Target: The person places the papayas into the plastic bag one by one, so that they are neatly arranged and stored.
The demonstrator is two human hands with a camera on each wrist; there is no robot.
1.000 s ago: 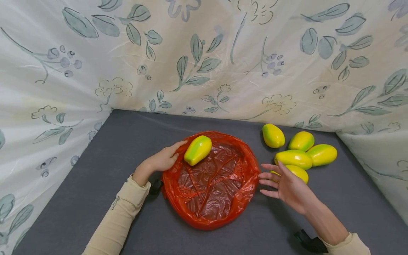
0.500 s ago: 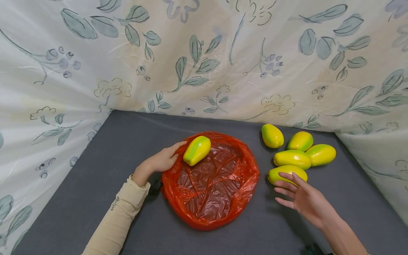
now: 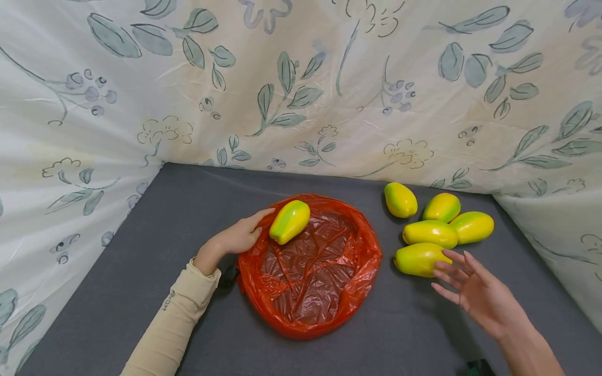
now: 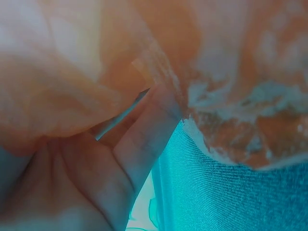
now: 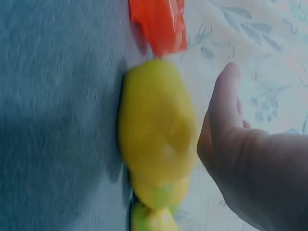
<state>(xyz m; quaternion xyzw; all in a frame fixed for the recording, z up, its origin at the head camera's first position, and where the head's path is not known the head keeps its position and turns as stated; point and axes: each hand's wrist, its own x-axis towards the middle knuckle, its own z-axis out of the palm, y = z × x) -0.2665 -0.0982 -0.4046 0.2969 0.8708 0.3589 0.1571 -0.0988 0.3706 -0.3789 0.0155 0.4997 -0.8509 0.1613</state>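
A round basin lined with a red plastic bag (image 3: 305,282) sits mid-table. One yellow-green papaya (image 3: 289,222) lies inside it at the upper left, next to my left hand (image 3: 237,237). That hand holds the basin's left rim; in the left wrist view its fingers (image 4: 144,139) lie against the hanging plastic. My right hand (image 3: 484,292) is spread and holds nothing, its fingertips overlapping the right end of the nearest papaya (image 3: 418,260) on the table. The right wrist view shows that papaya (image 5: 156,120) beside the hand, with the red bag (image 5: 161,24) beyond.
Several more papayas lie behind the nearest one: a middle one (image 3: 430,234), a right one (image 3: 472,227), a rear one (image 3: 442,207) and a far one (image 3: 401,200). The dark grey tabletop (image 3: 197,193) meets a floral curtain (image 3: 301,104) at the back and sides.
My right hand has moved right and toward me, from beside the basin's right rim to the nearest papaya's right end. The left hand and the fruit have stayed put.
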